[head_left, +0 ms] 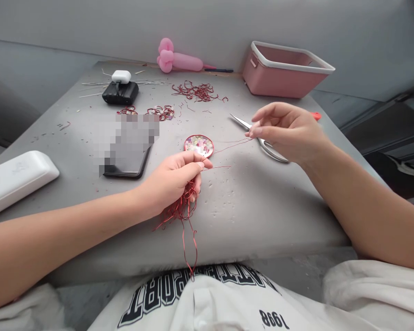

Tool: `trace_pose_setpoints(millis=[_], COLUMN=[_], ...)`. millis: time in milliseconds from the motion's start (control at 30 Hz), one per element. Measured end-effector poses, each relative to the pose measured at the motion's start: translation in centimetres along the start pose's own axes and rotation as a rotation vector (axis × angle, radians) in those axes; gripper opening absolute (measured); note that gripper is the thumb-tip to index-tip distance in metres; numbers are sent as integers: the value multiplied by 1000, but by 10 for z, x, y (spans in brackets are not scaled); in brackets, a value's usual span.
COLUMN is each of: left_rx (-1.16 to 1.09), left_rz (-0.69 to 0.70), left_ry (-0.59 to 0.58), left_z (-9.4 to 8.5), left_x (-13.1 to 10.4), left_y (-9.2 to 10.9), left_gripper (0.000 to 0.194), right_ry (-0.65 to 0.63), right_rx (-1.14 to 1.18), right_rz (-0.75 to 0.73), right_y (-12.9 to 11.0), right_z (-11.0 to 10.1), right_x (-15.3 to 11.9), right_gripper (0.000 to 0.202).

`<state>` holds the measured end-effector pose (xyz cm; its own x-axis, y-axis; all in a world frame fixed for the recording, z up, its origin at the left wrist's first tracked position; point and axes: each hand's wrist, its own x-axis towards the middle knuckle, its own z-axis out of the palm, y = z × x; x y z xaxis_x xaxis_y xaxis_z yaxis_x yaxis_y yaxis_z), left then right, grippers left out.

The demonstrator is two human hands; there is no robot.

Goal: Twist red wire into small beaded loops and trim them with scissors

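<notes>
My left hand (170, 181) is closed near the front middle of the table, thumb and forefinger pinched on thin red wire. Below its palm hangs a tangled bunch of red wire (181, 207), one loop dropping past the table edge. To the right, my right hand (290, 131) is raised with thumb and forefinger pinching the end of a fine red wire strand (232, 146), which stretches towards the left hand. Behind the left fingers sits a small round red-rimmed dish (213, 148) of pale beads (196, 141). Scissors (240, 121) lie partly hidden behind the right hand.
A pink bin (279, 80) with a white rim stands at the back right. Nearby lie a pink balloon (186, 62), red wire pieces (198, 92), beaded wire loops (160, 112), a black device (120, 93) under a white case (121, 76), a phone (127, 165) and a white case (20, 179).
</notes>
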<state>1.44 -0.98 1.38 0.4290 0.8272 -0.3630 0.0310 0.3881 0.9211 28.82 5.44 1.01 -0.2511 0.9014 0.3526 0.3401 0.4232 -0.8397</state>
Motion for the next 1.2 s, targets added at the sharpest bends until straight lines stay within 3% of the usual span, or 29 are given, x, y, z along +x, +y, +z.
trace_pose_setpoints(millis=[100,167,233,367,500,667,800,933,1067,1200], left_rx=[9,10,3,-25,-72,23,301,555,801,943], left_rz=[-1,-2,0,6,5,206,199,135,26,202], left_ry=[10,7,7,11,56,193,313,261,137,87], left_z=[1,1,1,0,-1,-10,-20,-33,-44,-44], left_x=[0,-1,-1,-1,-1,-7,-21,-27,-17,-11], left_y=[0,0,-1,-2,2,35,67,75,62,50], left_gripper=[13,13,13,13,9,11,23,23,18,15], right_ry=[43,123,172,137,150,182,152,67,97,80], right_rx=[401,509,443,170,273,246,9,-401,-527,-522], right_rz=[124,133,107,40,67,16,-137,-266,-322,-380], right_y=[8,14,20,30,29,18,15,16,15,8], right_z=[-13,-22,-29,-36,-35,-29,-21,-11,-1,9], right_x=[8,11,13,16,18,18,10,1,-3,-6], right_gripper=[22,18,12,14,14,19,14,14,6,7])
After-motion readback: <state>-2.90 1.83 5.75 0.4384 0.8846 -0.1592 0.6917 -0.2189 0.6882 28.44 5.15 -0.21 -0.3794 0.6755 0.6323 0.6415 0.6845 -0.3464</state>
